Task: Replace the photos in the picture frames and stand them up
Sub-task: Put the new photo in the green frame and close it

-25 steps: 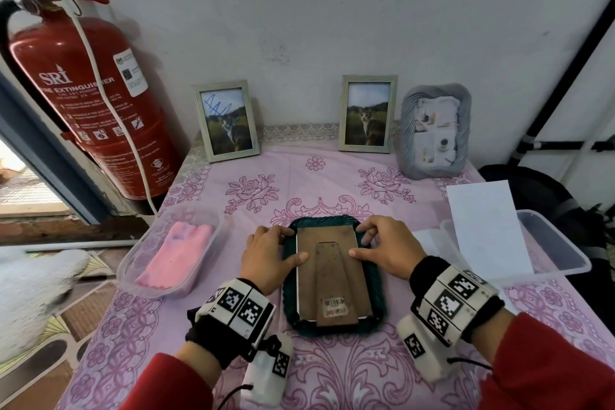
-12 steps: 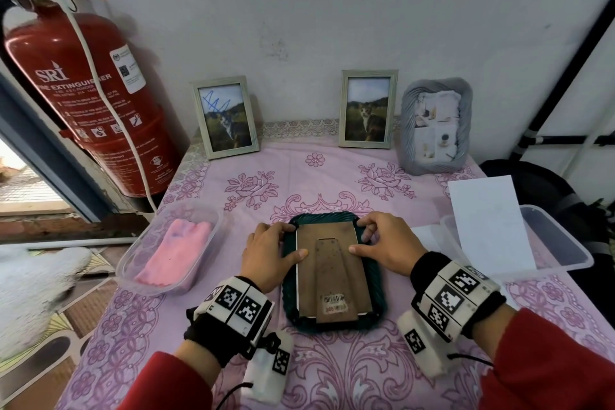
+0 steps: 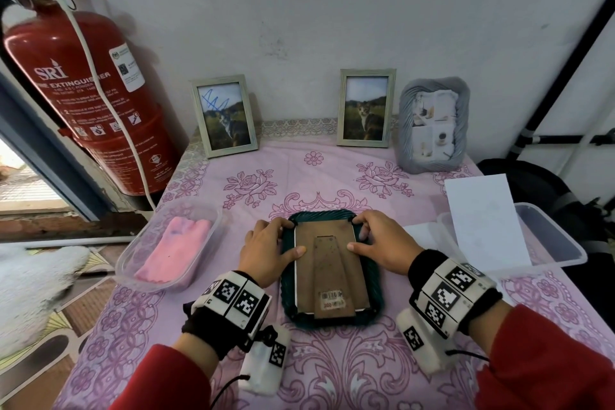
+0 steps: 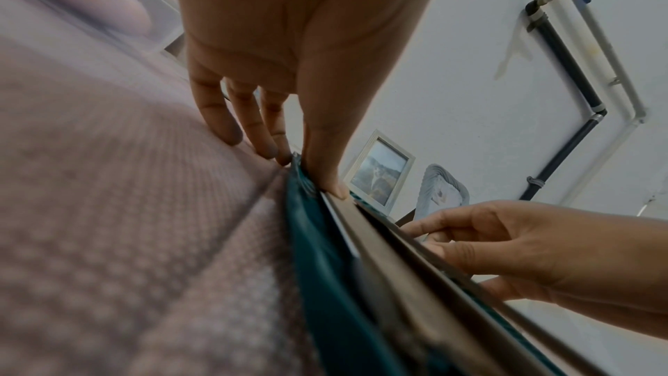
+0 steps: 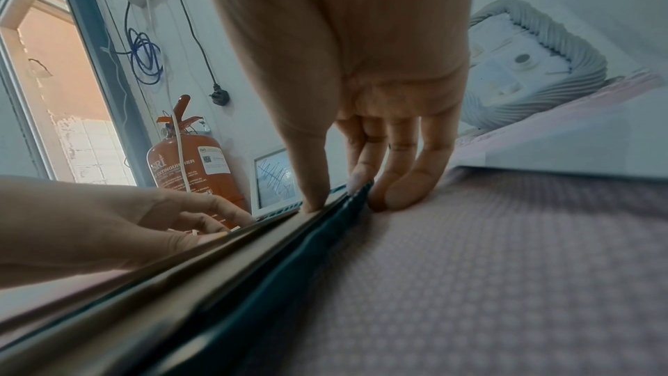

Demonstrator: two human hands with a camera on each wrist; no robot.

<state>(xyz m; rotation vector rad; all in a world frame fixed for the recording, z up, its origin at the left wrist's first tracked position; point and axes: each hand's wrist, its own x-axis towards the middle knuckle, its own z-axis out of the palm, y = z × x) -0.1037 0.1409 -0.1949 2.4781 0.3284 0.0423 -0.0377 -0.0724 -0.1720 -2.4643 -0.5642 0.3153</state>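
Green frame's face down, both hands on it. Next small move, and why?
Probably seat the brown backing board fully, then lift the green frame upright. Both thumbs press the board; left hand and right hand fingers grip the far corners. Its easel leg still lies flat, and three frames already stand by the wall.

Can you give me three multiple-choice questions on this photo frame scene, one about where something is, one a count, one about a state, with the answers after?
1. Where does the pink cloth lie?
A. in the clear tub left of the green frame
B. on the fire extinguisher
C. against the wall

2. How many frames stand upright along the wall?
A. one
B. three
C. five

3. How does the green frame lie?
A. upright, photo forward
B. face down, brown backing up
C. hung on the wall

Answers:
1 A, the cloth fills the left tub.
2 B, two pale cat frames and a grey frame.
3 B, both thumbs of left hand and right hand rest on its backing.
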